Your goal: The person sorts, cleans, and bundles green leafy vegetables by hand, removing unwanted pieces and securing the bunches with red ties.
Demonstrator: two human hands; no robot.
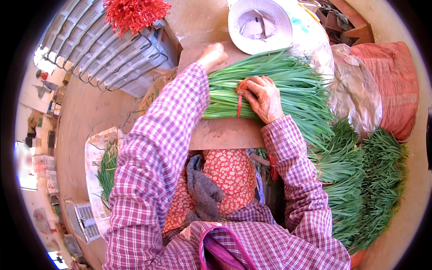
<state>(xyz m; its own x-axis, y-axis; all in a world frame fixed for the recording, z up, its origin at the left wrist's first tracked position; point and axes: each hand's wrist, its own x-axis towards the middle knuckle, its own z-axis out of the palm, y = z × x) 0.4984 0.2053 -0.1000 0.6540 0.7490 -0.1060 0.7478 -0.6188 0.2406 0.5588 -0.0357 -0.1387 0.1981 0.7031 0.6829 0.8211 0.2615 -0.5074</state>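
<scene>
A thick bunch of long green garlic chives (pixel 301 85) lies across a small brown board (pixel 225 140) in front of me. Around its middle runs a red tie (pixel 239 106). My right hand (pixel 262 96) presses on top of the bunch, its fingers curled down over the chives and the tie's upper part. Near the bunch's left end, at the board's far side, my left hand (pixel 212 56) is closed in a fist. Whatever it may hold is hidden by the fingers.
Tied chive bundles (pixel 342 175) are piled on the right, beside a red sack (pixel 391 85) and clear plastic (pixel 355 92). Beyond the board is a pale hat (pixel 281 22). Red ties (pixel 135 14) lie above stacked crates (pixel 85 38). A white crate (pixel 92 166) holds loose chives at left.
</scene>
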